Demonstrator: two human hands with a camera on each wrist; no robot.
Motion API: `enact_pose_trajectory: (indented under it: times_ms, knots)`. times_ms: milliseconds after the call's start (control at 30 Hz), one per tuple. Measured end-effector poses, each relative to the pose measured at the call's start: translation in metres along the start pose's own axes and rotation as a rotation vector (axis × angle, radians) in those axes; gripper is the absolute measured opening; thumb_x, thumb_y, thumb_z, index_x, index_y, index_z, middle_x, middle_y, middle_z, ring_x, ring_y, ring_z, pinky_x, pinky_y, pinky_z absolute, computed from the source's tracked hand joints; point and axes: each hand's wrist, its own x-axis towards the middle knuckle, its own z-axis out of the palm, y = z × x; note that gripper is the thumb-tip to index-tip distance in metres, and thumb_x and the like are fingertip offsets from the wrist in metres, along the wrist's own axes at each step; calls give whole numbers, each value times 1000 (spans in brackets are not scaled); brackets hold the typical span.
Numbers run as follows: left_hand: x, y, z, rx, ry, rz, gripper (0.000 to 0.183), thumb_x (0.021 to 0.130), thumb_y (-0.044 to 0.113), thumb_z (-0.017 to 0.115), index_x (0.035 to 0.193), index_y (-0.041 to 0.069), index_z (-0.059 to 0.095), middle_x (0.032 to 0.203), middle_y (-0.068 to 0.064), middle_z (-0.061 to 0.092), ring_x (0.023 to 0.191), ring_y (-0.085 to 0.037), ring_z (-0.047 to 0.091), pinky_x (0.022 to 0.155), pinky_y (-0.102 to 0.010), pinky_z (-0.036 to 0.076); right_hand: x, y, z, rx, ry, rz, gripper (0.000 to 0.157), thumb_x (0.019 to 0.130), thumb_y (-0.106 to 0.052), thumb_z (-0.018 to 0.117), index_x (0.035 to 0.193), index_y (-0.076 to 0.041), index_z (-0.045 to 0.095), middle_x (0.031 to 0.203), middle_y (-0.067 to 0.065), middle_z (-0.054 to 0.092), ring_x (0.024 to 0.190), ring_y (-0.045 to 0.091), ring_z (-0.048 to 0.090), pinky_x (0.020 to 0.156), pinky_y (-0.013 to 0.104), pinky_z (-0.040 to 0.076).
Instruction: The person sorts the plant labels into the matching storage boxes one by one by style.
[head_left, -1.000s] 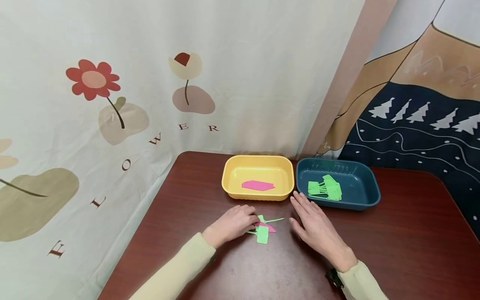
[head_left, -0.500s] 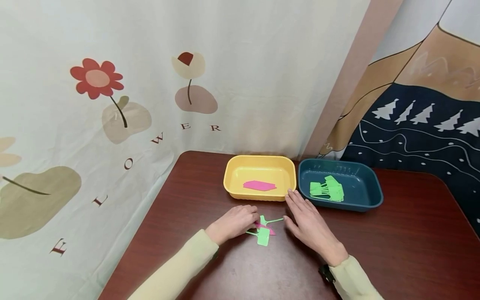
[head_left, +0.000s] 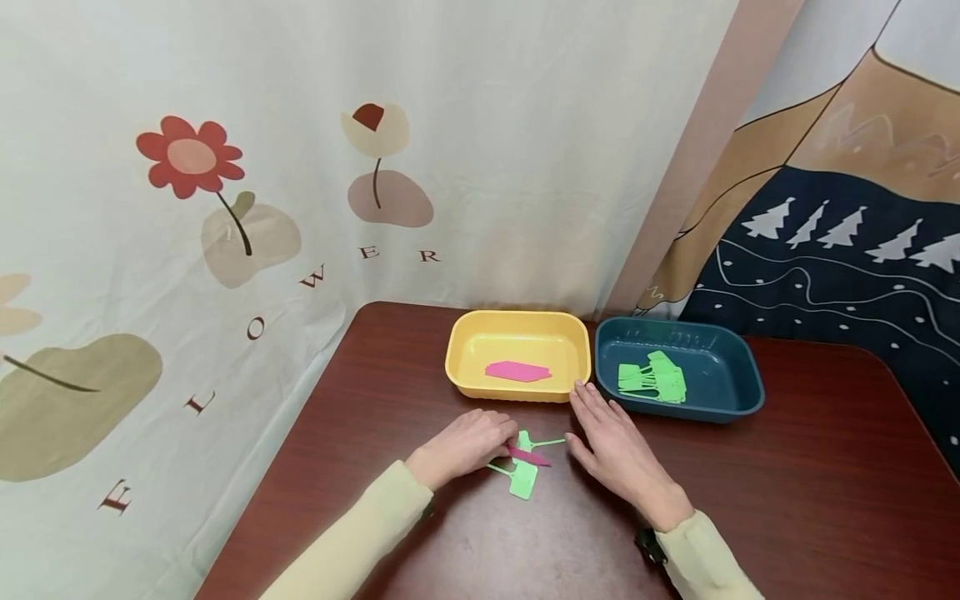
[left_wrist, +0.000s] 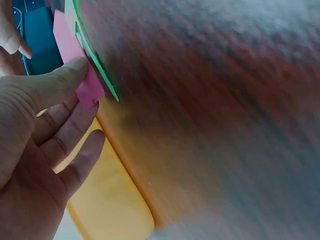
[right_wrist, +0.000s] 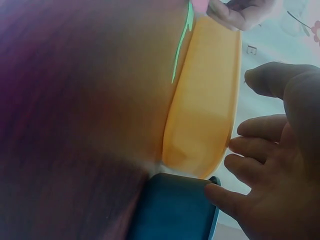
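Observation:
My left hand (head_left: 468, 446) pinches a flat pink plastic tag (head_left: 531, 457) between thumb and fingers. In the left wrist view the thumb lies across one end of this pink tag (left_wrist: 72, 45). Two green tags with thin stems lie on the table beneath it: an upper green tag (head_left: 522, 440) and a lower green tag (head_left: 523, 482). My right hand (head_left: 622, 450) holds nothing; its fingers are extended near the front of the two trays, close to the upper green tag's stem. In the right wrist view the right hand (right_wrist: 275, 150) has its fingers apart.
A yellow tray (head_left: 517, 317) stands behind the hands with pink tags (head_left: 517, 371) in it. To its right is a dark blue tray (head_left: 723, 367) holding a pile of green tags (head_left: 663, 379). A printed curtain (head_left: 487, 167) hangs behind the brown table (head_left: 825, 467).
The pink tag in my left hand has tilted up and now looks narrower above the green tags. The lower green tag has shifted slightly nearer. My right hand has moved a little left.

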Motion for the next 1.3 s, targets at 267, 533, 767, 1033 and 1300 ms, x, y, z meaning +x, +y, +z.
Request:
enact_pose_trajectory:
  times_ms: [267, 533, 767, 1033, 1300]
  knots:
    - [-5, -5, -6, -41, 13, -6, 9, 91, 17, 80, 92, 18, 72, 86, 10, 66, 80, -9, 63, 76, -25, 52, -1, 0, 1, 3, 1, -2, 66, 99, -29, 69, 152, 4, 46, 162, 19, 38, 152, 34, 33, 117, 59, 33]
    - [-11, -6, -20, -41, 69, 16, 9, 93, 15, 79, 91, 19, 71, 88, 9, 65, 81, -9, 62, 77, -24, 52, -2, 0, 2, -1, 11, -7, 65, 99, -27, 69, 152, 5, 47, 162, 19, 38, 151, 34, 34, 117, 59, 34]
    - [-10, -6, -38, -179, 108, 2, 7, 93, 16, 79, 94, 18, 72, 91, 9, 66, 82, -7, 62, 77, -23, 53, -2, 1, 2, -6, 4, -2, 67, 99, -28, 69, 152, 5, 46, 162, 19, 38, 152, 34, 33, 117, 59, 34]
    - [-7, -13, -49, -196, 227, 22, 13, 91, 11, 80, 96, 17, 71, 91, 10, 66, 83, -7, 63, 78, -25, 53, -2, 1, 3, -3, 9, -8, 66, 99, -27, 70, 152, 5, 46, 162, 19, 38, 151, 35, 34, 116, 59, 34]
    - [-1, -19, -54, -176, 288, 16, 14, 90, 11, 82, 97, 16, 71, 91, 10, 68, 83, -9, 66, 79, -28, 54, -1, 1, 4, -4, 12, -12, 65, 99, -26, 69, 152, 5, 47, 161, 19, 39, 151, 35, 35, 116, 59, 34]
